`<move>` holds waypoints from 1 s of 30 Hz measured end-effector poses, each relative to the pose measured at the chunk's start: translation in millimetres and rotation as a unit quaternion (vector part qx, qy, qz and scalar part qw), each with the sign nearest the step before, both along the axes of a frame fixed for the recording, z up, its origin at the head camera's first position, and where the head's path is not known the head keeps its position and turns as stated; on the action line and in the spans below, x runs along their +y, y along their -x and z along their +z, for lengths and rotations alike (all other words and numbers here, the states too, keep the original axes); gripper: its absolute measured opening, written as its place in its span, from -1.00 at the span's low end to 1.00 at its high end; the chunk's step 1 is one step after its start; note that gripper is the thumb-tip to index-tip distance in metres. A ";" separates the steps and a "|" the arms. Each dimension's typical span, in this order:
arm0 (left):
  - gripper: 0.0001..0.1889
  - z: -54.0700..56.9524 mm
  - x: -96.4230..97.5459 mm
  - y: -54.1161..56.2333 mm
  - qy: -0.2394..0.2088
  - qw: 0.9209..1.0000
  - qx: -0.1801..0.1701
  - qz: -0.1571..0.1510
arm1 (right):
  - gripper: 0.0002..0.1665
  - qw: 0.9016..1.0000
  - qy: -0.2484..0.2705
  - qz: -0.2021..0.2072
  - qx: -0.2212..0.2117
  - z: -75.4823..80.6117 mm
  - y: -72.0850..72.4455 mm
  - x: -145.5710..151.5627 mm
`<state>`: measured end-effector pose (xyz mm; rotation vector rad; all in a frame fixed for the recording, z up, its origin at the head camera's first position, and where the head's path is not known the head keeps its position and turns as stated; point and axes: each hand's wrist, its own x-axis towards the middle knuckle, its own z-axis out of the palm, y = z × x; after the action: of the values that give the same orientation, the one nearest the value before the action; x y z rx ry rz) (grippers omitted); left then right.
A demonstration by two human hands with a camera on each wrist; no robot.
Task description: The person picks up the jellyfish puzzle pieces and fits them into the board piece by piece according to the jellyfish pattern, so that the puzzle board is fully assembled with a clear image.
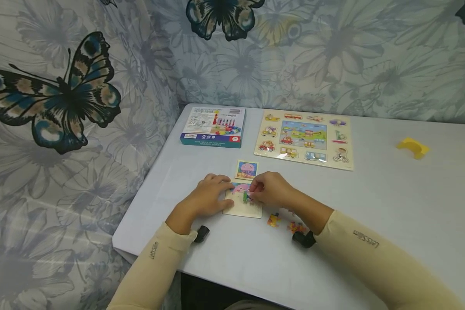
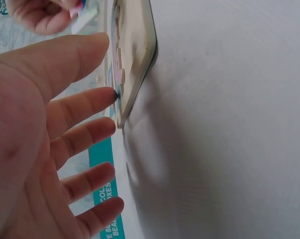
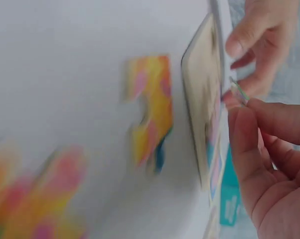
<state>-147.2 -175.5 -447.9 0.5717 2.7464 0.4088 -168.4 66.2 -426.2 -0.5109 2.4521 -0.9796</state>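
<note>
A small wooden puzzle board (image 1: 241,210) lies on the table, with several blue and pink pieces (image 1: 239,188) laid along its far side and bare wood nearer the person. Over the board, the right hand (image 1: 273,190) pinches a small puzzle piece (image 3: 238,91) with a green edge between thumb and forefinger. The left hand (image 1: 206,197) is at the board's left side, its fingers spread and relaxed, fingertips right at the edge in the left wrist view. Below the right wrist lie loose yellow, orange and pink puzzle pieces (image 1: 273,220).
A picture card (image 1: 246,170) with a pink sea creature stands just beyond the board. Farther back are a boxed set (image 1: 213,127) and a large vehicle puzzle (image 1: 304,137). A yellow arch block (image 1: 413,147) sits at the right. Patterned fabric hangs behind and to the left.
</note>
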 end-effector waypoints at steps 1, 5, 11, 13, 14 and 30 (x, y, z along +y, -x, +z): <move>-0.42 0.4 0.1 0.8 -0.002 1.000 -0.001 0.001 | -0.89 1.000 0.005 -0.003 -0.013 -1.4 2.4 -6.3; -0.47 1.7 0.7 3.3 -0.009 1.000 -0.004 0.005 | -0.90 0.998 0.011 -0.021 -0.052 -7.6 9.4 -26.9; -0.55 2.1 1.6 4.4 -0.012 1.000 -0.008 0.016 | -0.89 0.998 -0.017 -0.031 -0.060 -16.8 12.5 -44.9; -0.57 2.3 2.0 5.3 -0.011 1.000 -0.006 0.020 | -0.88 0.998 -0.027 -0.028 -0.052 -18.6 12.5 -48.6; -0.59 2.3 2.2 5.8 -0.012 1.000 -0.003 0.021 | -0.88 0.998 -0.033 -0.025 -0.043 -19.2 12.8 -50.1; -0.77 -0.6 11.3 16.0 -0.013 0.999 0.017 0.046 | -0.83 0.996 -0.088 -0.010 0.029 -14.2 12.9 -56.9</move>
<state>-163.2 -164.1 -448.5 0.4656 2.8121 0.4614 -181.3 9.3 -440.4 -0.4606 2.5692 -0.7562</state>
